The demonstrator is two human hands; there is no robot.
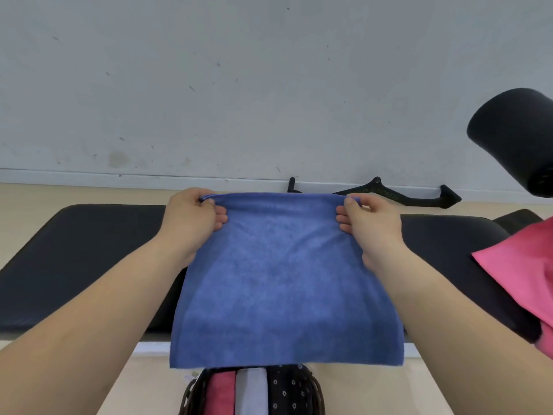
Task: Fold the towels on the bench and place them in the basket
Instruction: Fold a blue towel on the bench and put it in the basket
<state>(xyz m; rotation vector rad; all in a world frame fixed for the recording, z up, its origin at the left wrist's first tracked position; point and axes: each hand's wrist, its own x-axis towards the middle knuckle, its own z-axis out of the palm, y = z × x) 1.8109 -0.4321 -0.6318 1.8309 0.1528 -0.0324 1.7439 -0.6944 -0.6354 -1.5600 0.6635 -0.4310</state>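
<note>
Pinching the top corners of the blue towel (284, 280), the left hand (191, 223) at 11 o'clock and the right hand (371, 226) at 1 o'clock hold its upper edge taut and level, probably so the cloth hangs flat and square for the next fold. The towel hangs in front of the black surface (74, 265), its lower edge just above the basket (191, 393) at 6 o'clock, where folded pieces stand. A pink towel (526, 274) lies on the surface at 3 o'clock.

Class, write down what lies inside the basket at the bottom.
In the basket: a pink cloth, a white cloth and a dark flowered cloth, side by side. The blue towel covers its far edge; anything deeper is hidden.
</note>
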